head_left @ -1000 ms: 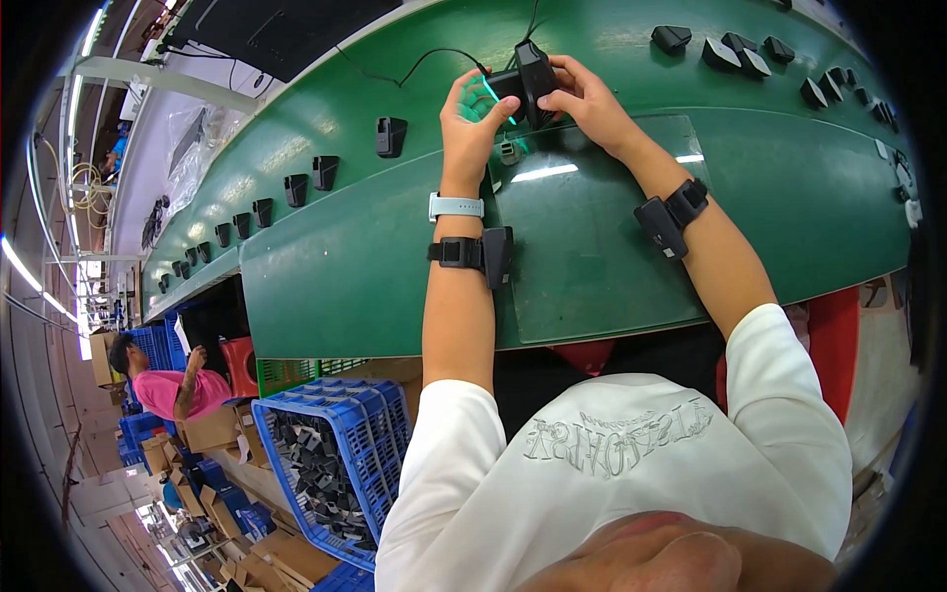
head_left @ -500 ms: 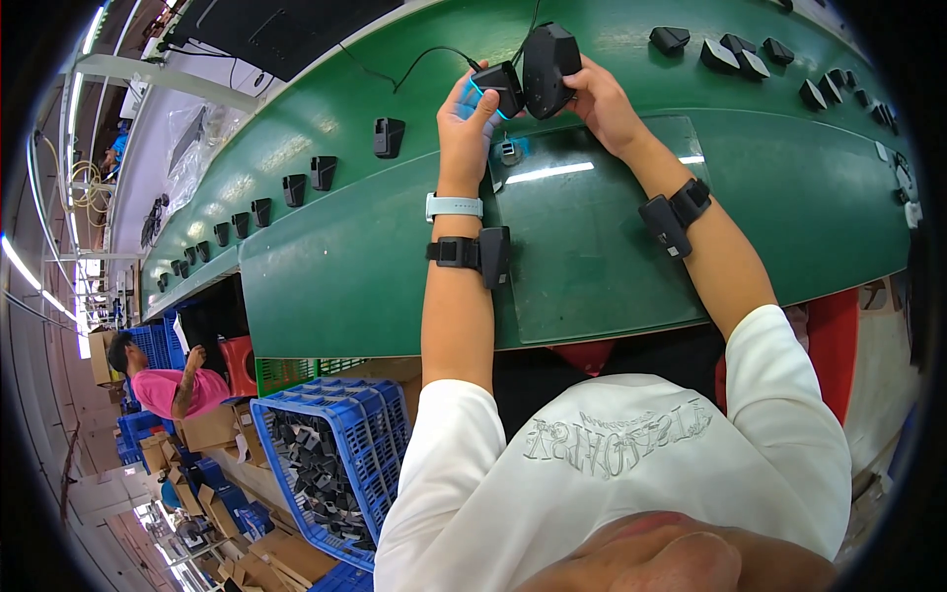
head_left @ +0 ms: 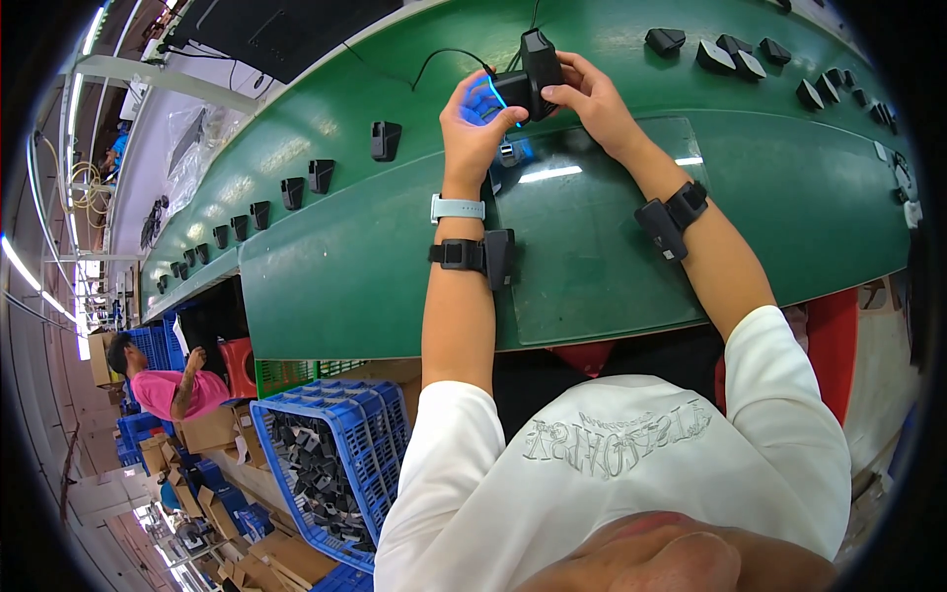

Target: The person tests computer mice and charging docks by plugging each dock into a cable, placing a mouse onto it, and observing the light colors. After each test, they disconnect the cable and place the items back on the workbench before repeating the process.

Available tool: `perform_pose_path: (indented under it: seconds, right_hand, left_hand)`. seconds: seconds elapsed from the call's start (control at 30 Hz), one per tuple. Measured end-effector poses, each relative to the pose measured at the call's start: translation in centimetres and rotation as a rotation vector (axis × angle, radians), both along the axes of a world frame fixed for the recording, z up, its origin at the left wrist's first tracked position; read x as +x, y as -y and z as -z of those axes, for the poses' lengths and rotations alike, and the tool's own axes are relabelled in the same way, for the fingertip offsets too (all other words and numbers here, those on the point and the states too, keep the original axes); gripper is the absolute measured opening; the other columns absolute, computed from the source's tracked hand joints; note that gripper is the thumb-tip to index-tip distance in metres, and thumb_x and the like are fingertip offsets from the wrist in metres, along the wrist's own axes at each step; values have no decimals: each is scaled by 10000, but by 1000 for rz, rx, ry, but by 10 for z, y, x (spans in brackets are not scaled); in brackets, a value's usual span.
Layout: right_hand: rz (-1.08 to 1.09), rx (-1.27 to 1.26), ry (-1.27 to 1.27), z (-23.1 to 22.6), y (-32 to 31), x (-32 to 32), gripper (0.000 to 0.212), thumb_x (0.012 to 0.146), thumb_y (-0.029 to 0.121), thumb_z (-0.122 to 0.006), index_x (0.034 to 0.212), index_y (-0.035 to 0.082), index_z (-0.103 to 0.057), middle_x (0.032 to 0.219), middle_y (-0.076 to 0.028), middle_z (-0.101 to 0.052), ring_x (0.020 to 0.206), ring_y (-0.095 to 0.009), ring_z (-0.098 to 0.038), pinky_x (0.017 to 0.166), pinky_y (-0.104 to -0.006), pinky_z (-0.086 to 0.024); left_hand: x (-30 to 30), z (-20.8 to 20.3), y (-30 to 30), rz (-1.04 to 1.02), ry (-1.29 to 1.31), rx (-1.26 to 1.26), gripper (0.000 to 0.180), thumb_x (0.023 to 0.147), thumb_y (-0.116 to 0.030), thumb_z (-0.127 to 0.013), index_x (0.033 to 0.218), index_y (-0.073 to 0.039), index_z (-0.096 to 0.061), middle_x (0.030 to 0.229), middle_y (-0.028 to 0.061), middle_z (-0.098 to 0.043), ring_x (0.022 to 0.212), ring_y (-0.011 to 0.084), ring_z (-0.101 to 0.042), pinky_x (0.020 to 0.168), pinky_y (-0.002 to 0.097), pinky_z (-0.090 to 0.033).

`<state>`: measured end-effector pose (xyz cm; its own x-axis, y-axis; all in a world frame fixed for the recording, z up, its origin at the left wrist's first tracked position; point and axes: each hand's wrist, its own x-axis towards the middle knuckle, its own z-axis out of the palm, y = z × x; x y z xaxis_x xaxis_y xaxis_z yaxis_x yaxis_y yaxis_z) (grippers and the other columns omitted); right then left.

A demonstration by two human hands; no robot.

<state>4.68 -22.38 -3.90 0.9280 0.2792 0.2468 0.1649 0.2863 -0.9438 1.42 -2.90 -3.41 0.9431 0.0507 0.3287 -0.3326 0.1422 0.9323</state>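
Your left hand (head_left: 473, 126) is near the top of the frame, a bit to the right of the middle. It is partly curled, with the thumb on one side and the fingers on the other, and it has hold of a black block (head_left: 510, 91). A bright blue light strip (head_left: 504, 102) glows on the block, and its blue shine falls on your fingers. A thin black wire (head_left: 444, 52) runs to the top of the block.

Your right hand (head_left: 592, 104) is just to the right. It is bent in a pinch, and it has hold of a tall black piece (head_left: 539, 69). The piece and the block look like they touch; I cannot tell if they are joined.

Just below them, a small shiny thing (head_left: 509, 154) sits by the top left corner of a clear sheet (head_left: 602, 247). The sheet lies flat on the green table (head_left: 355, 257).

A row of black parts (head_left: 321, 176) goes down toward the left side of the frame. More dark parts (head_left: 716, 56) sit in the upper right. In the lower left, a blue basket (head_left: 350, 464) is tipped in the view and full of dark bits. A person in pink (head_left: 182, 392) is at the far left.
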Motion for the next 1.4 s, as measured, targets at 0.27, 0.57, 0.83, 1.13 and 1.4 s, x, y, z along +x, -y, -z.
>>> perform_pose_path:
  seconds: [0.27, 0.57, 0.83, 1.13, 1.4]
  right_hand:
    - [18, -32, 54, 4, -2, 1, 603, 885, 182, -778, 1402, 2, -525, 1220, -113, -654, 1020, -167, -639, 794, -302, -557]
    - [59, -70, 28, 7, -3, 3, 673, 891, 241, -789, 1416, -46, -480, 1222, -142, -647, 1011, -159, -633, 795, -295, -555]
    - [61, -113, 148, 2, 0, -1, 643, 860, 182, -811, 1407, 6, -524, 1238, -120, -661, 1048, -170, -647, 897, -316, -541]
    - [55, -103, 204, -2, 0, -5, 668, 820, 124, -824, 1422, 50, -544, 1270, -111, -658, 1082, -186, -653, 922, -326, -539]
    - [157, -239, 342, 0, 0, -7, 701, 770, 141, -848, 1414, 103, -574, 1259, -86, -667, 1100, -188, -644, 913, -327, -525]
  left_hand:
    - [0, 2, -3, 33, -55, 12, 653, 804, -18, -838, 1391, 14, -554, 1088, 93, -687, 934, 140, -658, 831, 281, -554]
    - [3, 7, -3, 40, -78, -60, 583, 855, -54, -815, 1373, 36, -562, 1036, 84, -677, 927, 151, -655, 795, 283, -558]
    - [3, 11, -7, 78, -81, -121, 551, 845, -4, -804, 1340, 45, -566, 985, 50, -655, 875, 123, -629, 785, 271, -547]
    - [7, 18, -14, 97, -71, -94, 523, 831, 45, -792, 1300, 27, -560, 914, 18, -628, 838, 101, -613, 772, 269, -544]
    - [7, 16, -8, 166, -108, -189, 466, 830, 132, -732, 1238, 7, -546, 1289, 91, -592, 795, 83, -637, 770, 251, -572]
